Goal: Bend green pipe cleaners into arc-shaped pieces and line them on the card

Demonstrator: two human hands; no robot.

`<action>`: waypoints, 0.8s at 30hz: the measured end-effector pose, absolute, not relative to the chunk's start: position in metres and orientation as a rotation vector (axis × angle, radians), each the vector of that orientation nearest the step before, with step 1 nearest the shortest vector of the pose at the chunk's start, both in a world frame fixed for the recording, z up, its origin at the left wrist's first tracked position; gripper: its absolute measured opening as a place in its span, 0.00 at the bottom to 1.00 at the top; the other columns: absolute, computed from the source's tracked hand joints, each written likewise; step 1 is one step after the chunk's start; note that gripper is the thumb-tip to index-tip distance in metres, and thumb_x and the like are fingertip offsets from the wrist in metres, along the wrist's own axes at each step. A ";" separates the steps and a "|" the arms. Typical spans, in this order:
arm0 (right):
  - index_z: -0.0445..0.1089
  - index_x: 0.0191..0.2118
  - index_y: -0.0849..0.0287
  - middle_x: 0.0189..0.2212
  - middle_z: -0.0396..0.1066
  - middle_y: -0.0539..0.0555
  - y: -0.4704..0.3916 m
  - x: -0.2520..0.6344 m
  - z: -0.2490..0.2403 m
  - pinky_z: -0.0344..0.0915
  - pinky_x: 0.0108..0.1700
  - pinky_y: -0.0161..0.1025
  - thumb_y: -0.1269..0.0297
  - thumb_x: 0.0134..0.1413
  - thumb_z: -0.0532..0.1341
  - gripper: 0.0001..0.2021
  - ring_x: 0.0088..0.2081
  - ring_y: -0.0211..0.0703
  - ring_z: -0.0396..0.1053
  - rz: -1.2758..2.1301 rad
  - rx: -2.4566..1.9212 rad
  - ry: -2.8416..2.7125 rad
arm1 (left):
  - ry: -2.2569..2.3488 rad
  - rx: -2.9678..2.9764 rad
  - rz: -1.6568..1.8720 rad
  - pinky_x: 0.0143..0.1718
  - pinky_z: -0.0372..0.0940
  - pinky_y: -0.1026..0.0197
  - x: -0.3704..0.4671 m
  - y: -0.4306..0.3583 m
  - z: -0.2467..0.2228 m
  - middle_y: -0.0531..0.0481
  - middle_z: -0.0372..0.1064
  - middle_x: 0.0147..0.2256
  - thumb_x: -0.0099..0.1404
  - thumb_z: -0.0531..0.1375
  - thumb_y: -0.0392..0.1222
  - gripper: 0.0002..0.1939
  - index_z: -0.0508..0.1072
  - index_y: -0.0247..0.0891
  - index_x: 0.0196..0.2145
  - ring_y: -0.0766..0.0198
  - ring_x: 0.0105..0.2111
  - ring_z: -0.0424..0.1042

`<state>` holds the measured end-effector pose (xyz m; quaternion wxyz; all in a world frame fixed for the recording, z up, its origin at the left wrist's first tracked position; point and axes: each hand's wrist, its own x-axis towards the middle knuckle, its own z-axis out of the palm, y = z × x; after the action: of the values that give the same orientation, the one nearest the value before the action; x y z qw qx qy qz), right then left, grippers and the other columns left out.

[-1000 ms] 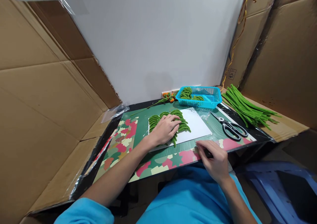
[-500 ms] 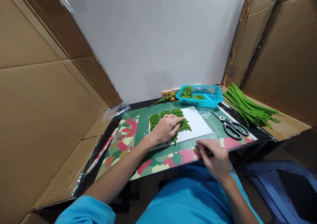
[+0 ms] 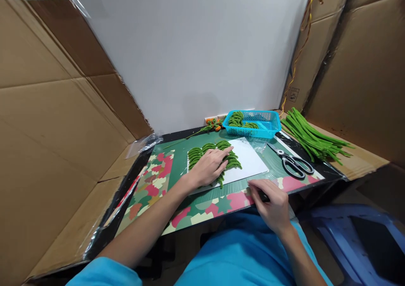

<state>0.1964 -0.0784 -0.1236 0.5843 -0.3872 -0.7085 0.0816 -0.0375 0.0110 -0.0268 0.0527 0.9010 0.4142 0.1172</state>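
Curved green fuzzy pieces [image 3: 195, 154] lie in overlapping rows on a white sheet [image 3: 249, 161]. Over these pieces rests my left hand [image 3: 209, 167], palm down, its fingers spread and touching the ones near the middle. My right hand [image 3: 271, 201] is at the table's front edge, right of the sheet's lower corner. Its fingers are curled with thumb and fingertips together around something dark that I cannot make out.
Behind the sheet stands a blue basket [image 3: 268, 130] with more curved green pieces. Black-handled scissors [image 3: 292, 163] lie to the right, beside a bundle of green stems [image 3: 313, 138]. Orange and green flowers [image 3: 215, 123] lie left of the basket. Cardboard walls [image 3: 47, 125] flank the table.
The whole view has shifted slightly, so the table and basket appear a little further left. Both hands keep nearly the same place and pose.
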 end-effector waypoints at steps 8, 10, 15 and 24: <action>0.77 0.45 0.55 0.36 0.82 0.55 -0.071 0.191 -0.120 0.74 0.39 0.41 0.73 0.68 0.60 0.10 0.37 0.47 0.79 0.220 -0.920 -1.633 | 1.215 2.827 0.617 0.66 0.60 0.45 -0.040 0.015 -0.022 0.39 0.61 0.69 0.81 0.49 0.40 0.29 0.51 0.44 0.75 0.50 0.67 0.64; 0.78 0.44 0.55 0.35 0.82 0.55 -0.070 0.189 -0.118 0.74 0.38 0.41 0.73 0.68 0.59 0.10 0.36 0.46 0.79 0.218 -0.928 -1.625 | 1.183 2.869 0.760 0.65 0.62 0.46 -0.041 0.014 -0.020 0.40 0.61 0.68 0.79 0.50 0.37 0.29 0.53 0.45 0.74 0.50 0.67 0.65; 0.80 0.40 0.55 0.33 0.82 0.54 -0.074 0.185 -0.105 0.77 0.36 0.39 0.68 0.67 0.62 0.08 0.33 0.46 0.80 0.434 -0.903 -1.504 | 1.009 2.946 1.070 0.61 0.68 0.48 -0.039 0.005 -0.023 0.42 0.69 0.61 0.74 0.54 0.32 0.28 0.62 0.47 0.69 0.51 0.60 0.70; 0.81 0.44 0.59 0.40 0.82 0.58 -0.062 0.259 -0.112 0.78 0.42 0.44 0.58 0.63 0.69 0.11 0.38 0.50 0.81 0.216 -1.116 -0.783 | 0.422 3.089 0.865 0.57 0.72 0.49 -0.012 -0.033 -0.034 0.37 0.74 0.56 0.66 0.59 0.31 0.19 0.71 0.38 0.55 0.49 0.57 0.73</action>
<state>0.2591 -0.0617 -0.1121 0.7713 -0.5147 -0.3610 0.0998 -0.0120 -0.0327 -0.0344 -0.0468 0.9536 0.1304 0.2672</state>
